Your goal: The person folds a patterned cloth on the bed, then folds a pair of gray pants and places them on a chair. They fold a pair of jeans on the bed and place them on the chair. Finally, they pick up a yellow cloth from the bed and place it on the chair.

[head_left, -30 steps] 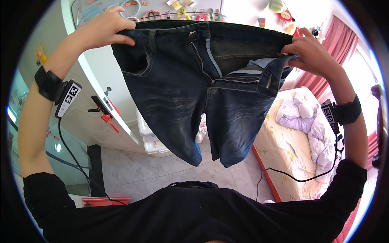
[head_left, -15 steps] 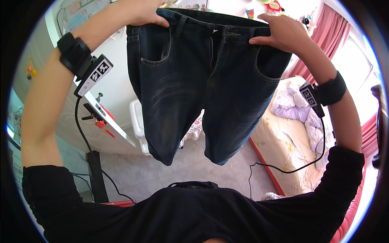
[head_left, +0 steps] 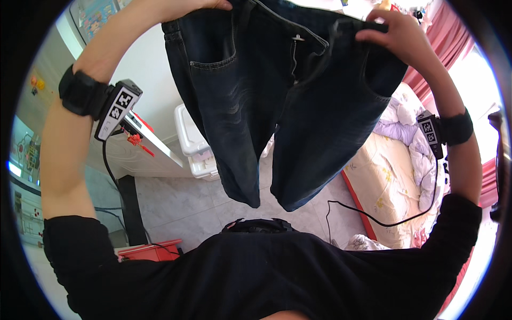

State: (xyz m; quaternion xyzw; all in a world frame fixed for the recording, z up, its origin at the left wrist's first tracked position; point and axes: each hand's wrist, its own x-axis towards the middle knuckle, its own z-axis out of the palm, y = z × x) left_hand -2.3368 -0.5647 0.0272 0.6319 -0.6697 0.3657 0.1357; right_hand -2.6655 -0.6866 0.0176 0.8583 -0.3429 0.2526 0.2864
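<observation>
Dark blue jeans (head_left: 250,106) hang stretched between my two raised hands, legs downward and front facing me. Their waist button is undone and the fly gapes open at the top. My left hand (head_left: 205,5) grips the waistband near the left pocket; part of this hand is cut off by the upper picture edge. On the other side my right hand (head_left: 392,34) pinches the waistband, thumb in front and fingers behind. Each of my forearms wears a black strap with a small cabled box.
A bed (head_left: 381,184) with a floral sheet and a crumpled lilac quilt (head_left: 410,144) stands at the right. White plastic bins (head_left: 190,130) sit behind the jeans at left, near a white door. A red cabinet (head_left: 152,252) is at lower left. Black cables hang from both forearms.
The jeans have risen and spread wider, and the waistband front now sags and gapes apart. My right hand has moved right; my left hand has gone up slightly.
</observation>
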